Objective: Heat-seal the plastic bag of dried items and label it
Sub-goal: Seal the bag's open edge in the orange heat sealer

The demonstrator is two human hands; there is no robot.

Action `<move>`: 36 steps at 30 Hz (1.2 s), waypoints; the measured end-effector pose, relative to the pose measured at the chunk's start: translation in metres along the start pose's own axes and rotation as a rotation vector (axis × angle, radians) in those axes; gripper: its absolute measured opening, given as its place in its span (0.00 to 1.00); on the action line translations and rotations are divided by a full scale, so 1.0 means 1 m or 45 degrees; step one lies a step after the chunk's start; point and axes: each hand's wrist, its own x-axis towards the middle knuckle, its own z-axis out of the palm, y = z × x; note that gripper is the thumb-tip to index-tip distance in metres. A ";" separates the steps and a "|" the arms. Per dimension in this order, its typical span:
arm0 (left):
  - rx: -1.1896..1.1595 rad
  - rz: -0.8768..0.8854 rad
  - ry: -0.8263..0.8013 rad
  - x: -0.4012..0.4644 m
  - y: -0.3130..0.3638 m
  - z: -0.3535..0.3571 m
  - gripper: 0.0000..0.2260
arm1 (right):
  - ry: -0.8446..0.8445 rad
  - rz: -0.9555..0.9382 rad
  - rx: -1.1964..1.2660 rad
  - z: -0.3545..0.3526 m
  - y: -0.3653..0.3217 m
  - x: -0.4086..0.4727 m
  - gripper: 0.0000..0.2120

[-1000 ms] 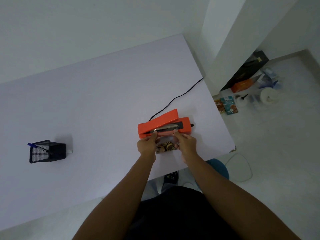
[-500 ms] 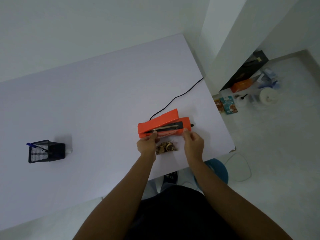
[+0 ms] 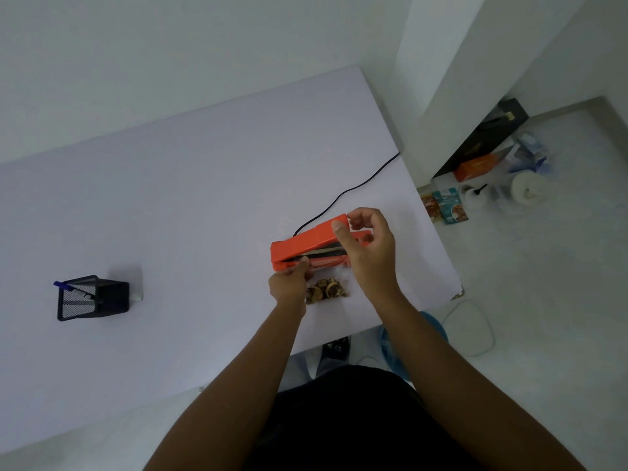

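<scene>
An orange heat sealer [image 3: 306,244] lies on the white table [image 3: 187,205] with its lid raised a little. A clear plastic bag of brown dried slices [image 3: 326,288] lies in front of it, its top edge tucked into the sealer's jaw. My left hand [image 3: 289,283] pinches the bag's left top corner by the jaw. My right hand [image 3: 368,248] hovers over the sealer's right end with fingers loosely curled and holds nothing; its thumb lies over the lid.
A black power cord [image 3: 350,192] runs from the sealer off the table's right edge. A black mesh pen holder [image 3: 91,297] with a blue pen stands at the left. Boxes, packets and a white tub [image 3: 525,192] sit on the floor at right.
My right hand let go of the bag's right corner and rose up over the sealer's right end. My left hand stayed at the bag's left corner.
</scene>
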 end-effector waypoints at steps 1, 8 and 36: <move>0.003 0.000 0.004 0.000 0.000 0.000 0.06 | 0.013 0.039 0.003 -0.001 0.004 0.000 0.13; -0.021 0.019 0.001 -0.002 0.004 0.000 0.09 | 0.078 0.199 0.011 -0.015 0.027 0.006 0.11; -0.002 0.019 0.004 0.005 0.000 0.000 0.06 | 0.266 0.471 0.112 -0.017 0.093 0.006 0.15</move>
